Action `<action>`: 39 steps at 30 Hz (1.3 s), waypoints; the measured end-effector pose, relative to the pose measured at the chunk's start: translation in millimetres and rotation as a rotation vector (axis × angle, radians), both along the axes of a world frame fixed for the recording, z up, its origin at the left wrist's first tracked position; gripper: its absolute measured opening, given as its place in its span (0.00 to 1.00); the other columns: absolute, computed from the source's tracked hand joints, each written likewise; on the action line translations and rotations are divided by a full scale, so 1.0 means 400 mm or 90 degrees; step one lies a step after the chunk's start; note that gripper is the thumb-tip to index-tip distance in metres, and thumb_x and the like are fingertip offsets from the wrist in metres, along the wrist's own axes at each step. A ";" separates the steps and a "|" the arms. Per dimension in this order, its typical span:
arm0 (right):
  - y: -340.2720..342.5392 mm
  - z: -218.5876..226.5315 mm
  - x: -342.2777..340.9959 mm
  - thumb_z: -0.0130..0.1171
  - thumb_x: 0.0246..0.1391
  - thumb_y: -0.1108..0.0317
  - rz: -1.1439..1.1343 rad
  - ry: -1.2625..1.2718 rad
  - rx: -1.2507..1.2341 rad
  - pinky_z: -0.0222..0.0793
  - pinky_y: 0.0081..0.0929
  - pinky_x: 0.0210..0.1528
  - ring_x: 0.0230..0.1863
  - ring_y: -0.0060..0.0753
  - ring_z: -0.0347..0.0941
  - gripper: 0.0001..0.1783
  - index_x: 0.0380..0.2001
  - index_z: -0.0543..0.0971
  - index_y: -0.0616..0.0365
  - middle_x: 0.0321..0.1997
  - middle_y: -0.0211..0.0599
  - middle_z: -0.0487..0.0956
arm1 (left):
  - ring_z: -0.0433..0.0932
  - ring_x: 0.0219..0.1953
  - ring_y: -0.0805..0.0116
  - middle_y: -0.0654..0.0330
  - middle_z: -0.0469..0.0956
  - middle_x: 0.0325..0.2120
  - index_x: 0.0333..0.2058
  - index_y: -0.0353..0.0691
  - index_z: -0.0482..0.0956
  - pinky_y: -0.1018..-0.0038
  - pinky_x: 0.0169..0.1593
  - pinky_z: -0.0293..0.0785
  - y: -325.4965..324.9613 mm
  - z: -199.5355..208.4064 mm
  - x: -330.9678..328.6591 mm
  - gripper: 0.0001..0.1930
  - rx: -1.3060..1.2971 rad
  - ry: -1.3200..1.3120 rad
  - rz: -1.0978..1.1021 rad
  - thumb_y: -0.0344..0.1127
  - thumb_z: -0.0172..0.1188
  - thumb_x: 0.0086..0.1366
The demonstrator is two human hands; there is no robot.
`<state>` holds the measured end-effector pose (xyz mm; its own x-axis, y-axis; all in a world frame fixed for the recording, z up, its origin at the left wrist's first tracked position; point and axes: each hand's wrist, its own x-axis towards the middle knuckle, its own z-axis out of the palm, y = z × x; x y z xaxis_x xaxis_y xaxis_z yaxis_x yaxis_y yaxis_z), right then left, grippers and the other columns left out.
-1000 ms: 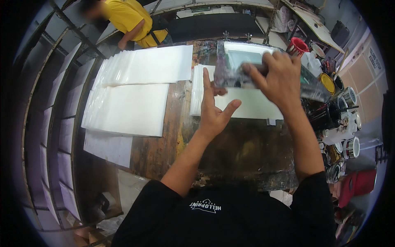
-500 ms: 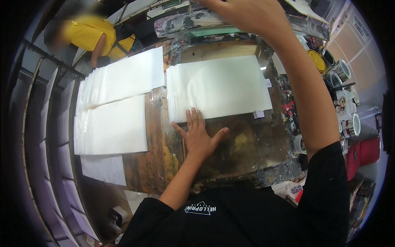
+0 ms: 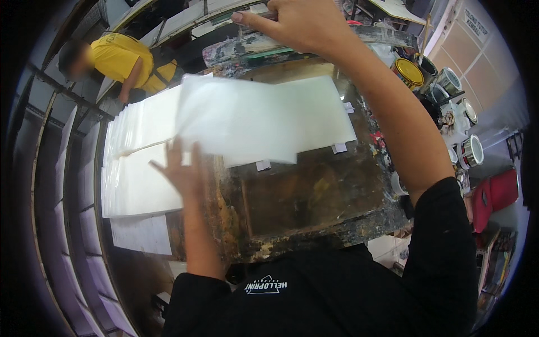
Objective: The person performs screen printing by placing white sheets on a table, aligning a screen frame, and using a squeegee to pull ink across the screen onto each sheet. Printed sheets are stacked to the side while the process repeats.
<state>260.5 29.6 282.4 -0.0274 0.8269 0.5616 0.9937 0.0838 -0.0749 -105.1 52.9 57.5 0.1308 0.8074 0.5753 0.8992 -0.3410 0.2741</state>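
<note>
A translucent white sheet is blurred by motion above the worktable. My left hand is at the sheet's lower left corner, gripping it between thumb and fingers while the other fingers spread out; motion smears them. Another pale sheet lies flat beneath, on the dark printing board. Two overlapping stacks of white sheets, a far stack and a near stack, lie to the left. My right hand is raised at the top edge beside a paint-smeared screen frame; its thumb points left and its other fingers are cut off.
Small white tabs stick to the board along the sheet's edges. Paint tubs crowd the right side, near a red chair. A metal rack stands at left. A person in yellow bends at the far left.
My left hand has moved left from the board toward the stacks, and a sheet has shifted left with it. My right hand has moved slightly left at the top.
</note>
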 end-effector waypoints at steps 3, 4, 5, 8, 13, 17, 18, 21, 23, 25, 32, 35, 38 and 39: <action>-0.004 0.014 -0.014 0.44 0.66 0.27 -0.007 -0.011 -0.014 0.69 0.52 0.47 0.35 0.58 0.83 0.48 0.24 0.88 0.65 0.25 0.55 0.84 | 0.52 0.80 0.50 0.49 0.64 0.75 0.70 0.43 0.74 0.35 0.78 0.27 0.046 -0.035 -0.123 0.32 -0.032 0.036 0.277 0.54 0.63 0.74; -0.003 0.012 -0.005 0.44 0.66 0.27 -0.008 -0.007 -0.003 0.70 0.52 0.46 0.34 0.57 0.83 0.48 0.24 0.88 0.65 0.25 0.55 0.84 | 0.49 0.81 0.51 0.48 0.61 0.76 0.71 0.44 0.72 0.36 0.79 0.29 0.043 -0.018 -0.062 0.32 -0.025 0.012 0.354 0.53 0.61 0.75; 0.002 0.011 -0.008 0.45 0.66 0.27 0.004 -0.002 0.006 0.71 0.51 0.45 0.33 0.57 0.83 0.48 0.24 0.88 0.65 0.24 0.54 0.84 | 0.50 0.81 0.51 0.48 0.62 0.76 0.72 0.46 0.72 0.39 0.79 0.32 0.027 -0.040 -0.010 0.30 -0.019 -0.026 0.121 0.51 0.60 0.77; -0.006 0.032 0.009 0.45 0.65 0.26 0.009 0.036 0.003 0.75 0.50 0.40 0.31 0.56 0.83 0.48 0.23 0.88 0.64 0.24 0.54 0.84 | 0.54 0.80 0.48 0.48 0.62 0.75 0.71 0.47 0.72 0.41 0.80 0.37 -0.089 -0.122 0.288 0.27 -0.067 0.103 -0.434 0.47 0.58 0.77; 0.002 0.055 0.011 0.44 0.66 0.25 0.028 0.040 -0.007 0.76 0.49 0.38 0.30 0.54 0.83 0.49 0.20 0.86 0.65 0.22 0.54 0.83 | 0.48 0.81 0.43 0.48 0.54 0.78 0.75 0.44 0.63 0.35 0.79 0.33 -0.213 -0.201 0.651 0.32 -0.218 0.111 -0.410 0.53 0.48 0.80; 0.014 0.064 -0.031 0.43 0.66 0.25 -0.047 0.023 -0.042 0.76 0.51 0.40 0.31 0.54 0.83 0.50 0.19 0.85 0.66 0.22 0.55 0.83 | 0.46 0.81 0.43 0.48 0.52 0.79 0.76 0.42 0.60 0.36 0.79 0.31 -0.228 -0.227 0.681 0.31 -0.222 0.126 -0.366 0.50 0.41 0.82; 0.011 0.066 -0.031 0.43 0.66 0.25 -0.059 0.019 -0.029 0.76 0.51 0.41 0.31 0.54 0.83 0.50 0.19 0.85 0.66 0.22 0.55 0.83 | 0.45 0.81 0.43 0.49 0.52 0.79 0.76 0.42 0.60 0.36 0.79 0.31 -0.224 -0.230 0.679 0.31 -0.219 0.121 -0.369 0.49 0.40 0.82; 0.016 0.028 -0.013 0.43 0.66 0.25 -0.037 0.007 0.079 0.77 0.50 0.43 0.31 0.54 0.83 0.50 0.19 0.84 0.65 0.22 0.55 0.82 | 0.47 0.81 0.43 0.49 0.52 0.79 0.76 0.40 0.61 0.36 0.79 0.32 -0.219 -0.232 0.680 0.30 -0.249 0.120 -0.376 0.48 0.39 0.82; 0.032 0.045 -0.013 0.44 0.66 0.25 -0.026 0.023 0.037 0.78 0.50 0.44 0.30 0.54 0.83 0.50 0.19 0.84 0.66 0.21 0.54 0.82 | 0.48 0.81 0.43 0.49 0.53 0.79 0.76 0.41 0.61 0.36 0.79 0.33 -0.201 -0.227 0.677 0.30 -0.325 0.104 -0.372 0.48 0.38 0.83; 0.025 0.064 0.006 0.43 0.66 0.26 -0.020 0.028 -0.010 0.78 0.50 0.44 0.30 0.54 0.83 0.50 0.18 0.84 0.66 0.21 0.54 0.82 | 0.49 0.80 0.42 0.49 0.54 0.79 0.75 0.42 0.62 0.36 0.79 0.34 -0.184 -0.191 0.689 0.29 -0.368 0.071 -0.399 0.48 0.38 0.83; 0.058 0.036 -0.014 0.43 0.67 0.26 0.043 -0.008 0.008 0.79 0.48 0.42 0.31 0.52 0.83 0.50 0.18 0.84 0.67 0.22 0.53 0.83 | 0.51 0.80 0.39 0.48 0.57 0.78 0.74 0.42 0.65 0.31 0.77 0.36 -0.181 -0.247 0.673 0.29 -0.195 0.145 -0.349 0.49 0.40 0.82; 0.039 0.045 0.024 0.42 0.67 0.25 -0.021 -0.003 0.009 0.79 0.48 0.41 0.30 0.51 0.83 0.51 0.20 0.85 0.66 0.22 0.53 0.83 | 0.51 0.79 0.38 0.48 0.57 0.77 0.74 0.42 0.65 0.30 0.76 0.37 -0.197 -0.236 0.700 0.30 -0.159 0.140 -0.395 0.48 0.42 0.81; 0.029 0.048 0.016 0.42 0.66 0.23 -0.024 0.034 -0.013 0.79 0.48 0.41 0.30 0.50 0.83 0.51 0.21 0.85 0.65 0.23 0.52 0.83 | 0.52 0.79 0.38 0.47 0.58 0.77 0.74 0.42 0.65 0.31 0.77 0.38 -0.207 -0.235 0.699 0.30 -0.166 0.132 -0.397 0.48 0.43 0.80; 0.017 0.058 0.012 0.42 0.66 0.22 -0.024 0.054 -0.029 0.79 0.47 0.41 0.30 0.50 0.83 0.51 0.21 0.85 0.64 0.23 0.52 0.83 | 0.52 0.78 0.38 0.47 0.58 0.77 0.74 0.41 0.65 0.32 0.77 0.38 -0.210 -0.235 0.700 0.30 -0.170 0.130 -0.402 0.48 0.44 0.80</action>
<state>265.2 36.2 305.6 0.0499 0.8515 0.5220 0.9860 0.0412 -0.1613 174.8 -31.2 -36.5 0.7039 0.6519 0.2820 0.5946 -0.7580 0.2682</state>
